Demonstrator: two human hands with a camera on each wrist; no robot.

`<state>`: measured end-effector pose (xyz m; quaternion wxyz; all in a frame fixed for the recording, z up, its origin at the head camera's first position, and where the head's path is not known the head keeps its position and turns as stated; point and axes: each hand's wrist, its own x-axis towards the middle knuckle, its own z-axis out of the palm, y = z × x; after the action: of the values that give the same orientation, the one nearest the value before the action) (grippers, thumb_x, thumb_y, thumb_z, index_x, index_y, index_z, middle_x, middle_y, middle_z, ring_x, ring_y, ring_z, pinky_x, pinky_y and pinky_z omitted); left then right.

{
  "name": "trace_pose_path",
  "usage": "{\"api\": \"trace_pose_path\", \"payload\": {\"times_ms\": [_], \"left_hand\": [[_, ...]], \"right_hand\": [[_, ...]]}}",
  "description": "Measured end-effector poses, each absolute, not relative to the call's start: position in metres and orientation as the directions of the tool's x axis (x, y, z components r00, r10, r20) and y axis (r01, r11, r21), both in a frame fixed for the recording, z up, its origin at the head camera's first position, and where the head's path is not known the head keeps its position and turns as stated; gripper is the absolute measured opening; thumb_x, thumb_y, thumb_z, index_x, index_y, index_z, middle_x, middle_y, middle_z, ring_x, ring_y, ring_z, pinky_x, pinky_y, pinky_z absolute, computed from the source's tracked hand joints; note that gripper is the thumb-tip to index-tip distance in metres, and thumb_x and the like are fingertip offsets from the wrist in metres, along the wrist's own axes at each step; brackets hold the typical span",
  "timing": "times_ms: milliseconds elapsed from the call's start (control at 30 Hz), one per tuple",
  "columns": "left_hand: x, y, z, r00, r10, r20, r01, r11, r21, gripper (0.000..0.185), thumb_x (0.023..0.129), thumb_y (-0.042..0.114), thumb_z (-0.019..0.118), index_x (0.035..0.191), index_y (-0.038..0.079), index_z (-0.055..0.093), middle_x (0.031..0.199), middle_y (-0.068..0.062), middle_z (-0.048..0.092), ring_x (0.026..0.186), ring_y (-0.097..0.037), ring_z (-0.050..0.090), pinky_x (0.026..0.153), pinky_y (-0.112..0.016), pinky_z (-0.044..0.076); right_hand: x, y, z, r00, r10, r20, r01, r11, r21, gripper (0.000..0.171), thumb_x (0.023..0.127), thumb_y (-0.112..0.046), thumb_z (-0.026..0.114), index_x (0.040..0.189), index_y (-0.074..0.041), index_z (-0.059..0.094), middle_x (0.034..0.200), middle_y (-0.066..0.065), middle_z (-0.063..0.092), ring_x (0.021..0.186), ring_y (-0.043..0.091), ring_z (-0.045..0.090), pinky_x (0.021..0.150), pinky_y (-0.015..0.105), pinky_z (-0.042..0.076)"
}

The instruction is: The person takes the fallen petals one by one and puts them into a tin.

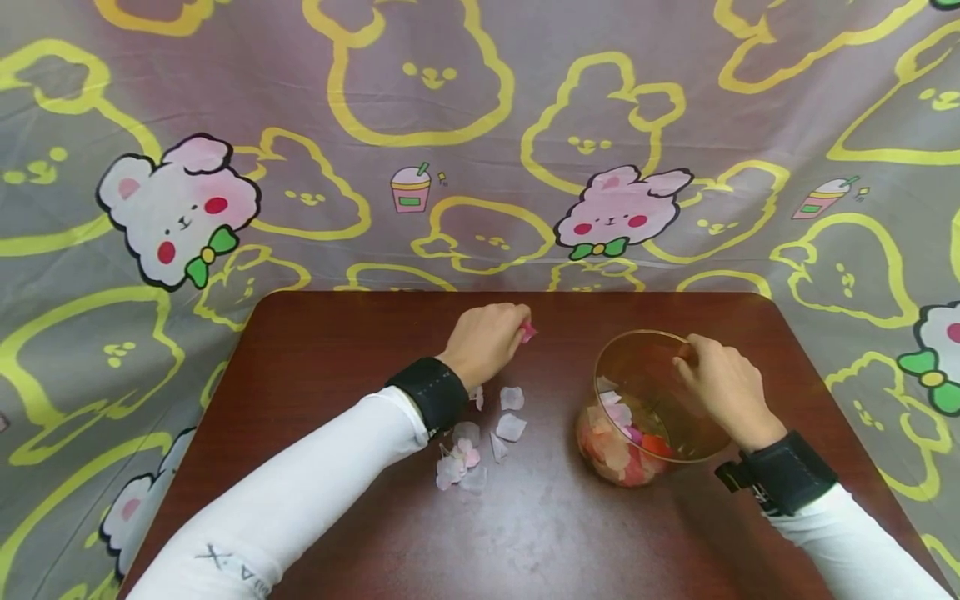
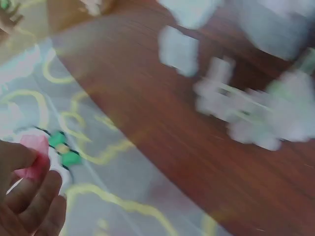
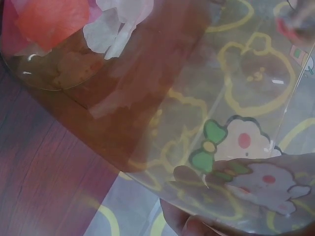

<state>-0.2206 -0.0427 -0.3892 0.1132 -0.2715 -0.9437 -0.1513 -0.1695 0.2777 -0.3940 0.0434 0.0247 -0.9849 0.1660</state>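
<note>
A clear round glass bowl (image 1: pixel 643 350) stands tilted on the dark wooden table (image 1: pixel 337 350), with pink, white and red petals (image 1: pixel 618 442) piled in its lower side. My right hand (image 1: pixel 723 385) grips the bowl's far right rim. My left hand (image 1: pixel 487 340) hovers over the table's far middle and pinches a pink petal (image 1: pixel 528 332) between thumb and fingers. The left wrist view shows that pink petal (image 2: pixel 33 153) in my fingertips. Several pale petals (image 1: pixel 480 437) lie loose on the table under my left forearm. The glass wall (image 3: pixel 162 73) fills the right wrist view.
A grey cloth (image 1: pixel 465 125) printed with yellow outlines and pink bunnies hangs behind the table and drapes down both sides. The table's rounded far corners and side edges are in view. White sleeves and black wrist bands cover both arms.
</note>
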Motion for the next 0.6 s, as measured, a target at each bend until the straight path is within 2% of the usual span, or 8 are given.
{"api": "trace_pose_path", "payload": {"times_ms": [167, 300, 500, 600], "left_hand": [[-0.204, -0.008, -0.371, -0.755, 0.529, 0.387, 0.629, 0.750, 0.202, 0.007, 0.098, 0.017, 0.065, 0.096, 0.013, 0.070, 0.086, -0.002, 0.070, 0.081, -0.020, 0.068, 0.071, -0.033, 0.055], [-0.187, 0.013, -0.363, -0.702, 0.582, 0.410, 0.688, 0.703, 0.180, 0.008, 0.098, 0.020, 0.064, 0.099, 0.016, 0.072, 0.089, 0.002, 0.071, 0.083, -0.016, 0.066, 0.072, -0.029, 0.053], [-0.161, 0.039, -0.361, -0.645, 0.690, 0.330, 0.754, 0.644, 0.128, 0.014, 0.099, 0.022, 0.062, 0.103, 0.020, 0.075, 0.093, 0.008, 0.075, 0.086, -0.010, 0.066, 0.076, -0.023, 0.050], [-0.150, 0.049, -0.366, -0.615, 0.743, 0.266, 0.783, 0.616, 0.088, 0.019, 0.100, 0.022, 0.059, 0.099, 0.023, 0.077, 0.089, 0.011, 0.075, 0.085, -0.008, 0.067, 0.078, -0.022, 0.049]], "right_hand": [[-0.169, 0.279, -0.395, -0.995, -0.036, 0.090, -0.064, 0.943, -0.328, 0.014, 0.095, -0.017, 0.066, 0.094, -0.004, 0.064, 0.070, 0.010, 0.062, 0.057, 0.022, 0.052, 0.048, 0.033, 0.035], [-0.169, 0.279, -0.395, -0.995, -0.039, 0.094, -0.068, 0.942, -0.330, 0.013, 0.095, -0.017, 0.066, 0.094, -0.004, 0.064, 0.070, 0.010, 0.063, 0.058, 0.022, 0.053, 0.048, 0.033, 0.036], [-0.169, 0.279, -0.394, -0.994, -0.036, 0.101, -0.068, 0.942, -0.329, 0.013, 0.095, -0.017, 0.066, 0.092, -0.005, 0.064, 0.069, 0.009, 0.062, 0.057, 0.022, 0.052, 0.047, 0.033, 0.036], [-0.168, 0.279, -0.394, -0.994, -0.038, 0.102, -0.070, 0.941, -0.332, 0.014, 0.095, -0.018, 0.066, 0.092, -0.005, 0.064, 0.067, 0.009, 0.060, 0.055, 0.021, 0.051, 0.046, 0.032, 0.035]]}}
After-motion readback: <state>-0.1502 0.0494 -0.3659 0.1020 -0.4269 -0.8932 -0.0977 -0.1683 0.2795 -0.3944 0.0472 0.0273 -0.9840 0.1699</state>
